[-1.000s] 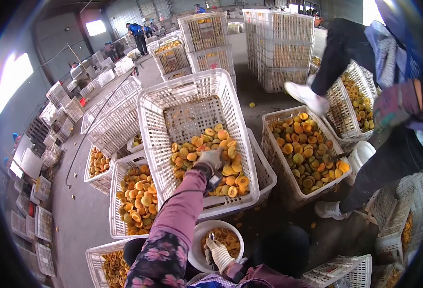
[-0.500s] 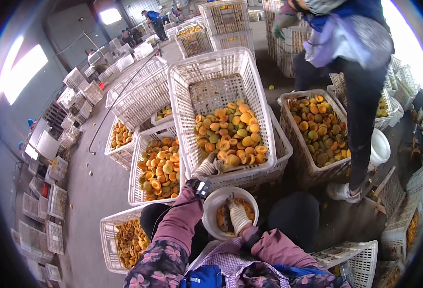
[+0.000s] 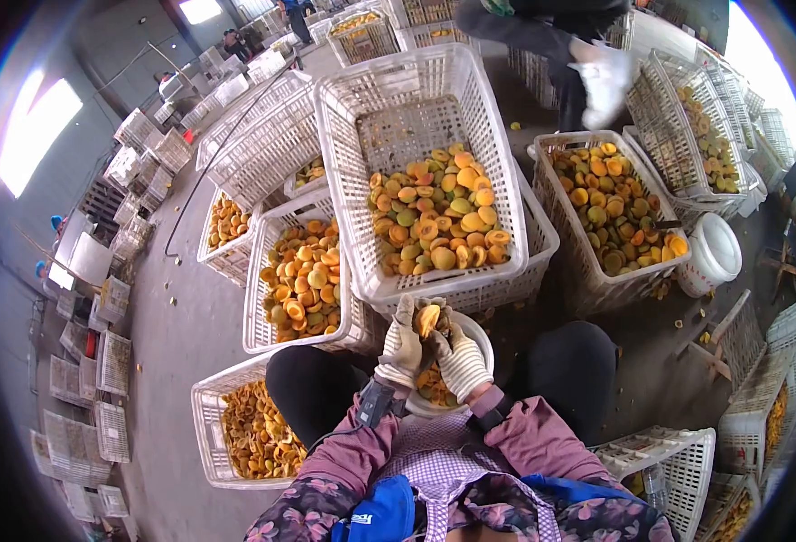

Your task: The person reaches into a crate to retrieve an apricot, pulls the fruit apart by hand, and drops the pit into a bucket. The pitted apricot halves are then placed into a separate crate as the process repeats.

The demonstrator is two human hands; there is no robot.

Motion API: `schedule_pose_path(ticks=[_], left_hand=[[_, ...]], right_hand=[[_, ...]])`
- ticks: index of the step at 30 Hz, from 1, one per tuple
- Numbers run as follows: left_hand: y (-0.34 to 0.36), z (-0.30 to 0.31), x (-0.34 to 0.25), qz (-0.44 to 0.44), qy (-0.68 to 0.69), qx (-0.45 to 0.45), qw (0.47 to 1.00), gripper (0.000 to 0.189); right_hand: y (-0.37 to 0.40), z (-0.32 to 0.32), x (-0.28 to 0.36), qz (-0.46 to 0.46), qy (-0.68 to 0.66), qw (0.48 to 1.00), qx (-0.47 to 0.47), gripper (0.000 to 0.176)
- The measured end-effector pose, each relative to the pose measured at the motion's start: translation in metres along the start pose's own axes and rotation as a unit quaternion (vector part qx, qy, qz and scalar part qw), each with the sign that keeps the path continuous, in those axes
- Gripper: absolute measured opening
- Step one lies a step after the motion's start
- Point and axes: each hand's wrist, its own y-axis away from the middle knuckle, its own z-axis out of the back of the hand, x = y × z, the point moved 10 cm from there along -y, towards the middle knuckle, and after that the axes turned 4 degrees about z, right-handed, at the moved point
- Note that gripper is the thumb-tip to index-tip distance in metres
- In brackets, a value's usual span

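Observation:
My left hand (image 3: 401, 345) and my right hand (image 3: 459, 358), both in striped work gloves with dark fingers, are close together above a white bucket (image 3: 484, 348) between my knees. An orange apricot (image 3: 428, 320), its cut side showing, is pinched between them. Whether the right fingers also grip a small tool is hidden. Orange pieces (image 3: 434, 387) lie in the bucket. Just beyond my hands, a large white crate (image 3: 362, 294) rests tilted on another crate, with apricots (image 3: 434, 212) gathered in its near half.
Left of it is a crate of apricot halves (image 3: 303, 280); nearer me, a crate holds shrivelled orange pieces (image 3: 258, 429). To the right are another apricot crate (image 3: 610, 203) and a white pail (image 3: 716, 248). A person in dark trousers (image 3: 533, 36) is at the back right.
My left hand has come back from the big crate with an apricot. My right hand has risen out of the bucket to meet it. The other person has stepped farther away.

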Motion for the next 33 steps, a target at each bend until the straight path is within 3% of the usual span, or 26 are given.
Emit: schedule_pose_path(ticks=[2, 7, 9, 10, 12, 13, 16, 17, 18, 20, 22, 24, 25, 27, 28, 29, 30, 32, 33], left_hand=[[0.001, 0.009, -0.005, -0.031, -0.009, -0.042, 0.999, 0.042], [0.000, 0.014, -0.005, -0.010, -0.105, -0.036, 0.994, 0.043], [0.001, 0.012, -0.009, -0.030, -0.143, -0.022, 0.989, 0.040], [0.000, 0.015, -0.008, -0.027, -0.147, -0.022, 0.988, 0.040], [-0.002, 0.017, -0.007, -0.032, -0.159, -0.022, 0.986, 0.036], [0.000, 0.012, -0.011, -0.061, -0.169, -0.009, 0.984, 0.033], [0.005, 0.010, -0.013, -0.073, -0.225, -0.021, 0.971, 0.032], [0.004, 0.014, -0.012, -0.069, -0.208, -0.020, 0.976, 0.031], [0.005, 0.014, -0.012, -0.067, -0.210, -0.019, 0.975, 0.031], [0.005, 0.014, -0.014, -0.075, -0.212, -0.018, 0.974, 0.030], [0.004, 0.016, -0.011, -0.070, -0.204, -0.021, 0.976, 0.030], [0.007, 0.018, -0.017, -0.130, -0.206, -0.059, 0.968, 0.034], [0.013, 0.009, -0.015, -0.103, -0.173, -0.066, 0.977, 0.034], [0.008, 0.002, -0.011, -0.068, -0.184, -0.013, 0.980, 0.035], [0.007, -0.001, -0.010, -0.045, -0.204, 0.011, 0.978, 0.034], [0.005, -0.010, -0.012, -0.050, -0.230, 0.056, 0.970, 0.034], [0.005, -0.013, -0.017, -0.079, -0.356, 0.093, 0.926, 0.028], [0.000, -0.002, 0.001, 0.047, -0.336, 0.138, 0.930, 0.031], [0.003, -0.004, -0.005, 0.047, -0.335, 0.135, 0.931, 0.031]], right_hand=[[0.004, -0.003, 0.005, -0.038, 0.109, 0.992, 0.043, 0.040], [0.003, -0.023, -0.021, -0.022, 0.080, 0.994, 0.071, 0.037], [0.002, -0.036, -0.033, -0.006, 0.036, 0.996, 0.086, 0.053], [0.002, -0.036, -0.036, -0.008, 0.032, 0.996, 0.084, 0.053], [0.004, -0.045, -0.046, -0.062, -0.005, 0.990, 0.125, 0.032], [0.005, -0.044, -0.048, -0.073, 0.084, 0.985, 0.130, 0.033], [0.006, -0.052, -0.058, -0.082, 0.110, 0.978, 0.159, 0.036], [0.004, -0.058, -0.057, -0.027, -0.002, 0.989, 0.143, 0.041], [0.006, -0.052, -0.044, -0.028, -0.004, 0.990, 0.141, 0.041], [0.017, -0.032, -0.012, -0.100, 0.172, 0.963, 0.182, 0.045], [0.017, -0.029, -0.009, -0.091, 0.204, 0.960, 0.170, 0.047], [0.006, -0.043, -0.035, -0.009, 0.065, 0.994, 0.092, 0.046], [0.001, -0.059, -0.050, 0.012, -0.118, 0.987, 0.110, 0.047], [-0.002, -0.071, -0.079, -0.010, -0.039, 0.991, 0.128, 0.044], [0.010, -0.052, -0.052, -0.016, 0.107, 0.986, 0.130, 0.044], [0.021, -0.038, -0.020, -0.097, 0.219, 0.946, 0.217, 0.024], [0.021, -0.051, -0.043, -0.094, 0.223, 0.945, 0.221, 0.024], [0.015, -0.079, -0.073, 0.056, 0.032, 0.989, 0.131, 0.049], [0.027, -0.082, -0.067, -0.070, -0.196, 0.968, 0.136, 0.046]])
